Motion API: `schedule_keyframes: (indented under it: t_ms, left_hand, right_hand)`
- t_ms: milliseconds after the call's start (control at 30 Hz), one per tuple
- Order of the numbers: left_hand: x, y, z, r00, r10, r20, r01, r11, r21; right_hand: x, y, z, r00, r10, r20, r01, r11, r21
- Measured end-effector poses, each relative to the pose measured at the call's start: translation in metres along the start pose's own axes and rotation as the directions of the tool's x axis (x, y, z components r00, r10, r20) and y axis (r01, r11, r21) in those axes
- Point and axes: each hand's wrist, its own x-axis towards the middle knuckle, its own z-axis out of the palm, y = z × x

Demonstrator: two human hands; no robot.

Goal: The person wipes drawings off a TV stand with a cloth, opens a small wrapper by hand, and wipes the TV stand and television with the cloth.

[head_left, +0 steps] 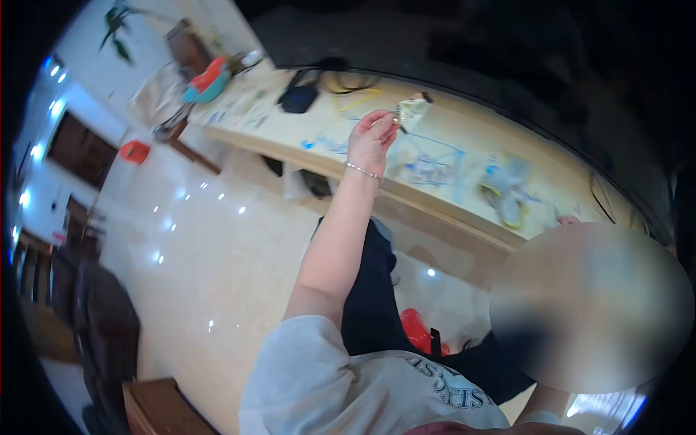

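My left hand (374, 138), with a bracelet on its wrist, reaches out over the pale wooden counter (449, 116). Its thumb and fingers pinch a small crumpled wrapper (412, 111), whitish-green with dark brown edges. Below and to the right of it, blue lines and marks (431, 167) show on the counter top. A clear and yellow plastic package (507, 192) lies farther right. Fingertips of what appears to be my right hand (568, 220) show at the counter's right part; a blurred round patch covers the rest, so its grip is hidden.
A black pouch (299, 99) and dark cables (355, 83) lie toward the counter's far left. Beyond them stands a blue basin (206, 88) holding something red. A large dark screen (464, 43) borders the back. On the floor sit a red object (415, 330) and an orange-red container (135, 151).
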Motion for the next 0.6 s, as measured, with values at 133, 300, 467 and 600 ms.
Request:
schedule_keyframes:
  t_ms: [133, 300, 467, 600]
  left_hand:
    - [-0.024, 0.053, -0.132, 0.933, 0.155, -0.324, -0.208, 0.968, -0.137]
    - [-0.093, 0.084, -0.316, 0.727, 0.020, -0.686, -0.260, 0.933, -0.248]
    - [-0.121, 0.100, -0.390, 0.568, -0.087, -0.818, -0.276, 0.917, -0.289]
    - [-0.051, 0.142, -0.397, 0.708, 0.071, -0.703, -0.240, 0.960, -0.145]
  right_hand:
    - [0.012, 0.019, 0.008, 0.999, -0.038, -0.021, 0.037, 0.997, -0.062]
    - [0.024, 0.029, 0.037, 0.987, -0.161, -0.007, 0.158, 0.978, -0.136]
    - [0.034, 0.045, 0.062, 0.911, -0.411, -0.033, 0.380, 0.869, -0.316]
    - [0.027, 0.045, 0.062, 0.864, -0.498, -0.077, 0.409, 0.782, -0.470]
